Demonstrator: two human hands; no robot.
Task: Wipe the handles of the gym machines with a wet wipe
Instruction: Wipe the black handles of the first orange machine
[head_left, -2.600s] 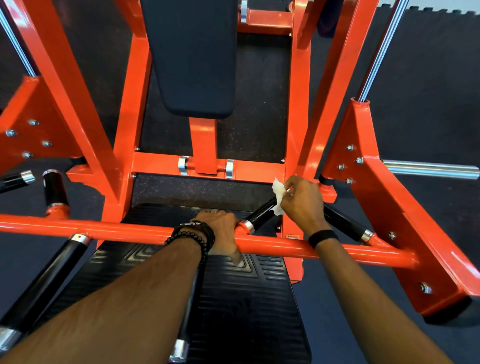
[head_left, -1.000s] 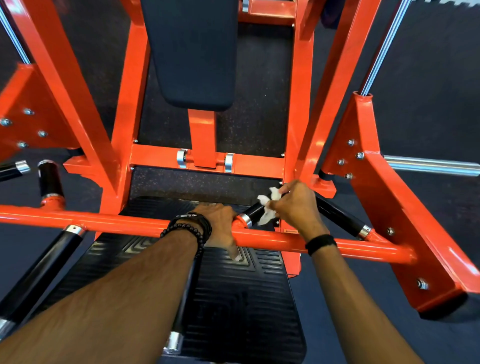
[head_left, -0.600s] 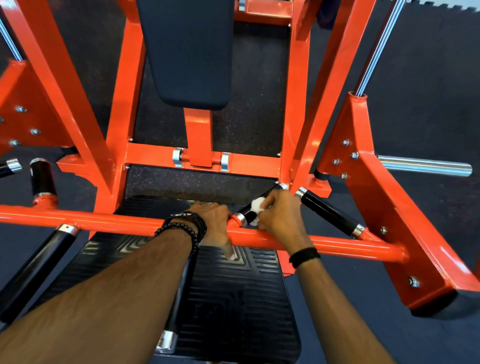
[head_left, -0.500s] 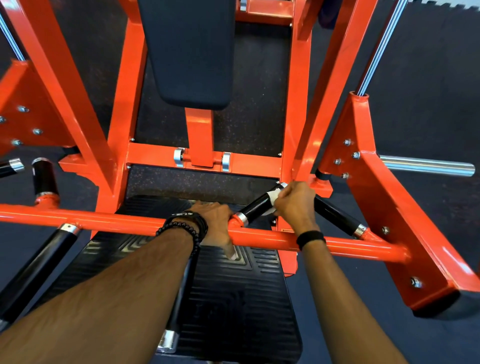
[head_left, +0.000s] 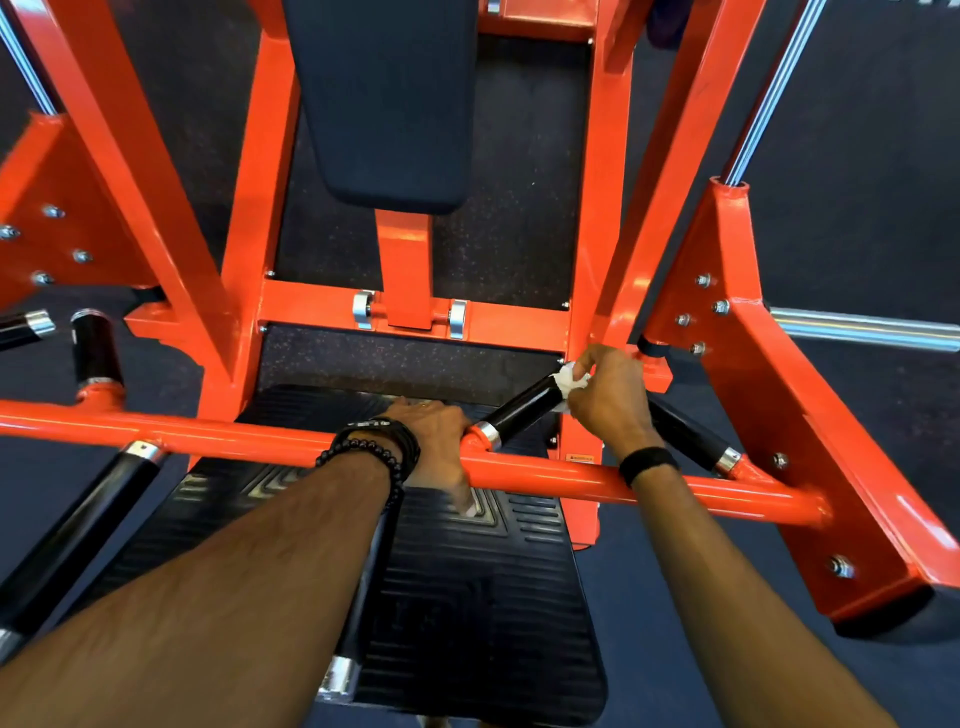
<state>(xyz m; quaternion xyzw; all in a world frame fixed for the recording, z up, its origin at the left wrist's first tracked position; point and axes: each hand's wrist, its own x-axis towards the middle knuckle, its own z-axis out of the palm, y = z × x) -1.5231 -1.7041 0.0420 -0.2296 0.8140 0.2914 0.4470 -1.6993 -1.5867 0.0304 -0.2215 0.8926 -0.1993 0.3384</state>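
Observation:
My right hand (head_left: 608, 395) grips a crumpled white wet wipe (head_left: 570, 378) around the far end of a black handle (head_left: 522, 410) that slants up from the orange crossbar (head_left: 545, 475). My left hand (head_left: 434, 441) grips that crossbar just left of the handle's chrome collar, thumb below the bar. A second black handle (head_left: 688, 435) runs right from under my right wrist. More black handles show at left: one low (head_left: 78, 530) and a short upright one (head_left: 96, 349).
The orange machine frame (head_left: 608, 218) surrounds my hands, with a dark pad (head_left: 384, 98) above and a ribbed black footplate (head_left: 467, 587) below. An orange bracket (head_left: 789, 415) and a chrome peg (head_left: 862, 330) stand right. Dark rubber floor lies around.
My right hand slid the wipe down the slanted handle toward the collar and back up to its far end. My left hand stayed on the crossbar.

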